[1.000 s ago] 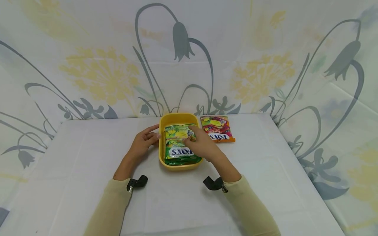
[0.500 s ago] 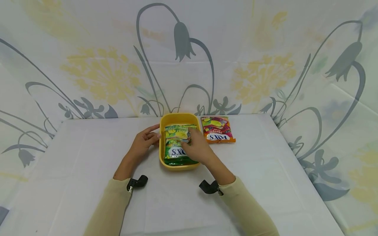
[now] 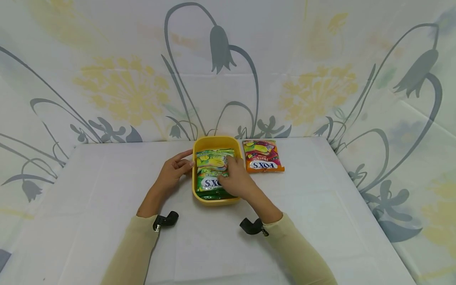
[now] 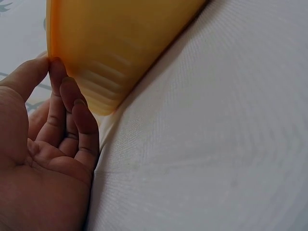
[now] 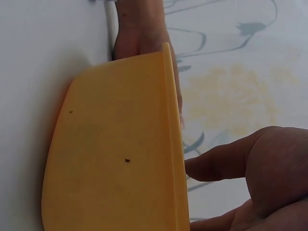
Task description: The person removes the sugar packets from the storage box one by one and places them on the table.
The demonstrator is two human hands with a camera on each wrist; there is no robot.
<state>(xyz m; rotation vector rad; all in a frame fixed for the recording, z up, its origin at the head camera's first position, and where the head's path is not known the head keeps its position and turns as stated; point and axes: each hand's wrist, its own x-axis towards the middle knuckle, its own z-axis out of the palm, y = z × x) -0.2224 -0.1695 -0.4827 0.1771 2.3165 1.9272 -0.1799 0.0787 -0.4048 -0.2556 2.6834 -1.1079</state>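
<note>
A yellow plastic tub (image 3: 198, 147) stands on the white table with green packets of Fox's candy in it. The top green candy packet (image 3: 210, 170) lies face up, its lettering upside down to me; another shows at its lower edge. My left hand (image 3: 173, 174) pinches the tub's left rim between thumb and fingertip, as the left wrist view of the tub (image 4: 110, 53) shows. Reaching over the right rim, my right hand (image 3: 238, 177) holds the top packet by its right side. The right wrist view shows the tub wall (image 5: 115, 144) hiding the fingertips and packets.
A red and orange Fox's candy packet (image 3: 263, 156) lies flat just right of the tub. Behind the table's back edge hangs a white cloth (image 3: 142, 79) printed with flowers. Black wrist cameras (image 3: 252, 226) are strapped over both sleeves.
My right hand has moved left over the tub, its fingers now on the top green packet's right side. That packet has shifted slightly left. My left hand stays on the rim.
</note>
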